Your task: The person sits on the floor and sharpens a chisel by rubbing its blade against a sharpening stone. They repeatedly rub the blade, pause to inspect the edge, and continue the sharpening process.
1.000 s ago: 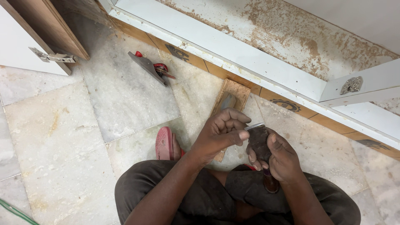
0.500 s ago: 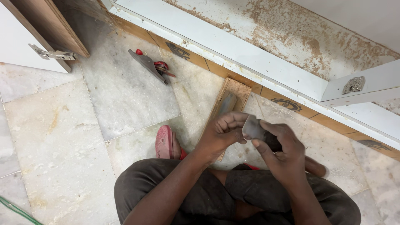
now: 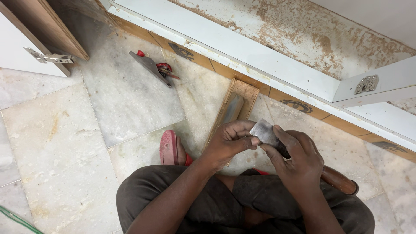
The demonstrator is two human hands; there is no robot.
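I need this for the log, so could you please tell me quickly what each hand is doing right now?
Left hand: closed, fingers pinching the chisel blade.
Right hand: closed around the same chisel, thumb on the blade.

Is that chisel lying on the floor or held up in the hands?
Held up. The right hand grips the chisel above the lap, its wooden handle sticking out behind, while the left hand fingers its flat blade.

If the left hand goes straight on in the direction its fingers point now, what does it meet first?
The left hand points rightward, and its fingers already touch the chisel blade held by the right hand. So it probably meets the blade first.
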